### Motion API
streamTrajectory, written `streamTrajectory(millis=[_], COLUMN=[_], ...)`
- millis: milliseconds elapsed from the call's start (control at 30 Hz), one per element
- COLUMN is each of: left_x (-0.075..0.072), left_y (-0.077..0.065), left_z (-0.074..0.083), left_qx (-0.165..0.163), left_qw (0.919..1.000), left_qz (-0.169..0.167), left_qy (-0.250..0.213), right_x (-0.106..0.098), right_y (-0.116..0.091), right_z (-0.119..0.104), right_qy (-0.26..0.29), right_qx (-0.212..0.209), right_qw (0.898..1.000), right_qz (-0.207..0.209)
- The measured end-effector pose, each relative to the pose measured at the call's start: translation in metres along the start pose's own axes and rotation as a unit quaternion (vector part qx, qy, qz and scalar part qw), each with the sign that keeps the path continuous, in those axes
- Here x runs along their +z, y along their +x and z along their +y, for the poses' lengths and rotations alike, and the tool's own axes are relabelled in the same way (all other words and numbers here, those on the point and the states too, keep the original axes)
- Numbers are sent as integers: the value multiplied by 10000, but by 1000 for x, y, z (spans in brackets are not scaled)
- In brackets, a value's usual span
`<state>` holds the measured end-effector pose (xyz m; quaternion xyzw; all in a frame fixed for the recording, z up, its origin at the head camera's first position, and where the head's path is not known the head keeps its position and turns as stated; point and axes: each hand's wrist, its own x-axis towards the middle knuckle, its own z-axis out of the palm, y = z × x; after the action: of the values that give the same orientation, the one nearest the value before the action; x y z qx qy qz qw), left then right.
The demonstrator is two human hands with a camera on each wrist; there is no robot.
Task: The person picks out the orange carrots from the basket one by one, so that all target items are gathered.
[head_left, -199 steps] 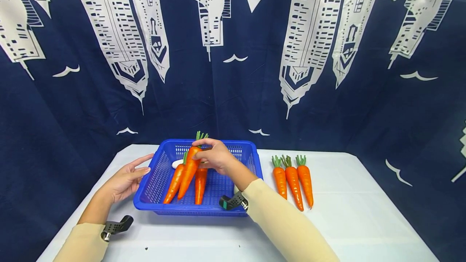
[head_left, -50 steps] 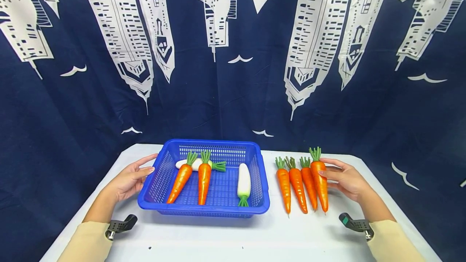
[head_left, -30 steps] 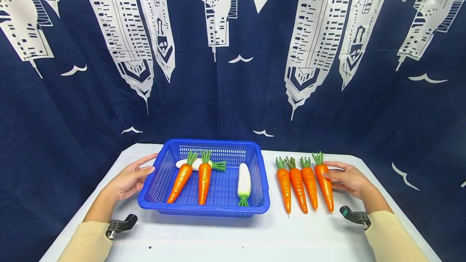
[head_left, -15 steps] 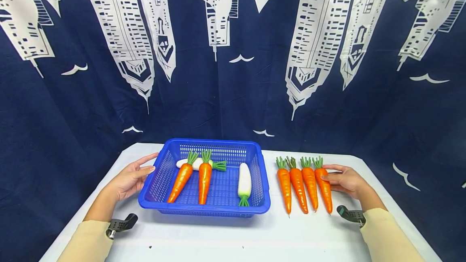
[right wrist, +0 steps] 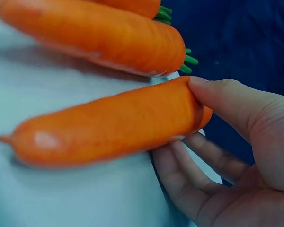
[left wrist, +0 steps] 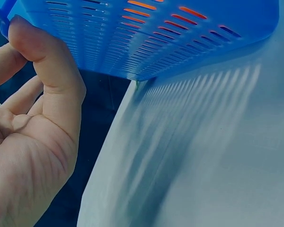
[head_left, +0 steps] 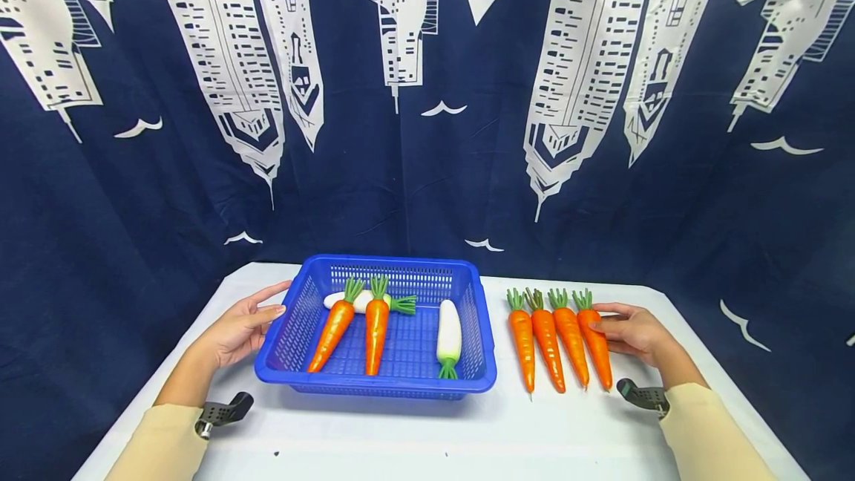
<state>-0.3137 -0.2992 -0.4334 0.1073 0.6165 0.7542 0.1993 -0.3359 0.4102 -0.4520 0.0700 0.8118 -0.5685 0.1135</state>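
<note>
My right hand (head_left: 631,331) pinches the rightmost carrot (head_left: 597,347) near its leafy end, on the white table. In the right wrist view the thumb (right wrist: 213,90) lies on top of this carrot (right wrist: 109,125), with the fingers at its underside. To its left, several carrots (head_left: 568,336) in all form a row, green tops away from me. At the left side of the blue basket (head_left: 401,386), my left hand (head_left: 237,329) grips the rim between thumb and fingers. Inside the basket are two carrots (head_left: 376,332) and two white radishes (head_left: 449,329).
A white cloth covers the table (head_left: 361,440), and behind it hangs a dark blue curtain (head_left: 454,191) printed with white buildings. The basket stands left of the carrot row, near the back edge. A black wrist camera (head_left: 227,410) sits on the left wrist.
My right hand has carried a carrot out of the basket and laid it at the row's right end. Just now the two rightmost carrots' tips swing slightly right. My left hand stays at the basket.
</note>
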Motion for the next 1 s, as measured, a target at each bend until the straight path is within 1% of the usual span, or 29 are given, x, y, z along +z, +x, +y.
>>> streamTrajectory(millis=[333,633,1000], left_x=[1,0,0], left_y=[0,0,0], left_z=[3,0,-1], left_qx=[14,26,57], left_qw=[10000,10000,10000], left_qz=[28,-25,-54], left_qy=[36,-50,-48], right_x=[3,5,4], right_y=[-1,-3,-4], right_z=[0,-1,2], right_qy=[53,95,299], right_qx=[60,222,198], right_qw=[9999,9996,9993], right_qz=[63,178,136])
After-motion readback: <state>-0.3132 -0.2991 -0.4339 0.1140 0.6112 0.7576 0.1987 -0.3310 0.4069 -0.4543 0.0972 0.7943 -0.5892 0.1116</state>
